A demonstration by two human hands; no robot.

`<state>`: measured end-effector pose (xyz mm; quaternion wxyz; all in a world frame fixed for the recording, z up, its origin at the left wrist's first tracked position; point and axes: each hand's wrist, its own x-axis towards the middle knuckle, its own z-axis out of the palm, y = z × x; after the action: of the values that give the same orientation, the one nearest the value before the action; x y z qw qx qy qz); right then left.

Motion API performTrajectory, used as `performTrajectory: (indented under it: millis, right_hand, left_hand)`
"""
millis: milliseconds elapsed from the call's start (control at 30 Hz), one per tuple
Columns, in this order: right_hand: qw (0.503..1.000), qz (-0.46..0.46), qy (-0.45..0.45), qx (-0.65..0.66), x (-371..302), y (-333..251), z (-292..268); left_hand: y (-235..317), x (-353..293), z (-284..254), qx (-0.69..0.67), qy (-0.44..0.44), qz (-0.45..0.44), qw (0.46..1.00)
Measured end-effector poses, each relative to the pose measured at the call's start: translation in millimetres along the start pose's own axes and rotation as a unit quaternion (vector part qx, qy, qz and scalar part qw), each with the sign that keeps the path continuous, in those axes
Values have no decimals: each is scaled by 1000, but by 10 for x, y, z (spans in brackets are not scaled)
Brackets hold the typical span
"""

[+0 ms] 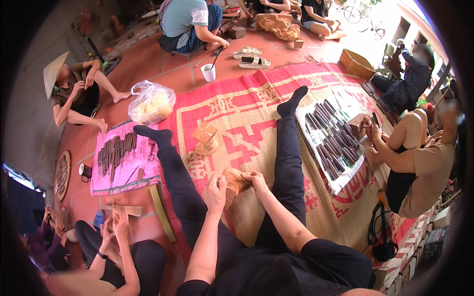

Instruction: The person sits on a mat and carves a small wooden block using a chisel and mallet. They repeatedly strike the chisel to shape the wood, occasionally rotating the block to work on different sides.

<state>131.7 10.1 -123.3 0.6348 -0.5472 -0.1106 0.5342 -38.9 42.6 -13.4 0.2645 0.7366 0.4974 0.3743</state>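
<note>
Between my thighs I hold a light-brown piece of wood [235, 179], rounded at its far end and blockier nearer me. My left hand [216, 193] is closed on its left side, fingers curled. My right hand [255, 180] pinches its right edge with thumb and fingers. Whether a small tool is also in either hand I cannot make out. Farther off on the mat [232, 118], a squared wooden block [204, 131] lies beside a rounded wooden piece [207, 147].
Rows of dark-handled tools [332, 140] lie on a white sheet at right; more tools [117, 150] cover a pink cloth at left. A plastic bag [151, 103], white cup [208, 73], sandals [254, 62] and wooden box [356, 64] stand beyond. Several people sit around.
</note>
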Motion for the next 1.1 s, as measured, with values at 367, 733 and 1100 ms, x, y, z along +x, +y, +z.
performTrajectory:
  millis: [367,733,1100]
  right_hand:
    - [978,-52,48,-197,196,55,-55]
    - [991,-19,-16,-131,109,42,-125]
    - [991,-39,-5,-130,71,75,-50]
  left_hand:
    - [12,90,81,8,-25,-18,999]
    - [77,22,76,4,-35,-2,999]
    - [29,-9,39,-7,-35,-2,999]
